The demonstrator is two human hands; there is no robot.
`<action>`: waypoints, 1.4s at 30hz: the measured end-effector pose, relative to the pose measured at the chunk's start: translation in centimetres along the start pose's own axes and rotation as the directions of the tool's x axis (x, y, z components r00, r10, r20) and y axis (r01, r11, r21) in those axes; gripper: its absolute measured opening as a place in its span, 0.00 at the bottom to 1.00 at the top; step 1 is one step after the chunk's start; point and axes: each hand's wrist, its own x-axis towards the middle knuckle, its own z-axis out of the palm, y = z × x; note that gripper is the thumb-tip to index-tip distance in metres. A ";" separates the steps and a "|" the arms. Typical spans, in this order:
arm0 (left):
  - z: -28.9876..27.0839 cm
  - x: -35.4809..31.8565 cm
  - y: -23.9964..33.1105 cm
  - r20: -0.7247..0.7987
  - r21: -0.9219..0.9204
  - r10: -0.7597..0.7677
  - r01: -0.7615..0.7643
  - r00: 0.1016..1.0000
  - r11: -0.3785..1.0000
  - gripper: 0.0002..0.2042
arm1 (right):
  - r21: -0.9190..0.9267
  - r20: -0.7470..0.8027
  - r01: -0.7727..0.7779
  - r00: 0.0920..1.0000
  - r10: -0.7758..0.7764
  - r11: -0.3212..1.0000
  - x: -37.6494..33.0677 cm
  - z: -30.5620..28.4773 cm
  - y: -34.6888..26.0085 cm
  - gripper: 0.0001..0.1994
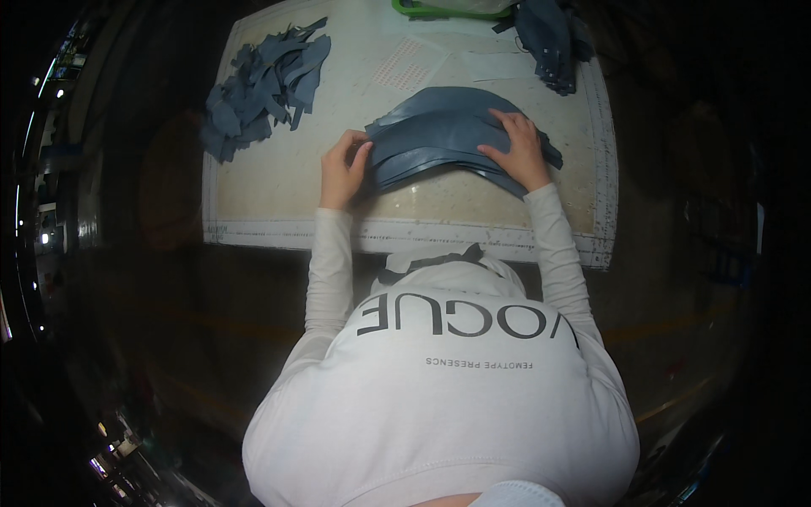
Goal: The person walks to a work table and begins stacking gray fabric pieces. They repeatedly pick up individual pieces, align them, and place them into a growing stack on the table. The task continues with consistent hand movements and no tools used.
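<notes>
A stack of curved blue-grey fabric pieces [439,139] lies bowed across the table, its layered edges showing on the near side. At its left end, my left hand [342,171] is closed, thumb and bent fingers pinching the edge. My right hand [522,150] rests on top toward the right end, thumb and forefinger spread apart on the upper piece. Some of that hand's other fingers are partly hidden. The ends of several layers stick out past my right hand.
A loose heap of blue-grey strips [270,80] lies at the table's far left. Darker pieces [549,42] are bunched at the far right, beside a green-rimmed container [452,12]. A printed sheet [411,64] lies behind the stack. The pale table [283,190] has a marked border.
</notes>
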 end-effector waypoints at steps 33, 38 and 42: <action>2.8 -0.3 0.9 0.137 0.224 0.098 -0.127 0.986 0.966 0.16 | 0.032 -0.048 0.067 0.997 -0.066 0.997 -1.6 0.4 1.1 0.19; 3.3 -1.9 1.3 0.051 0.242 0.140 -0.148 0.989 0.959 0.10 | 0.084 -0.066 0.080 0.995 -0.074 0.993 -1.1 0.5 0.9 0.20; 2.8 -2.7 1.8 0.095 0.133 0.255 -0.266 0.962 0.955 0.07 | 0.052 -0.098 0.128 0.988 -0.123 0.990 -1.3 -0.1 0.3 0.16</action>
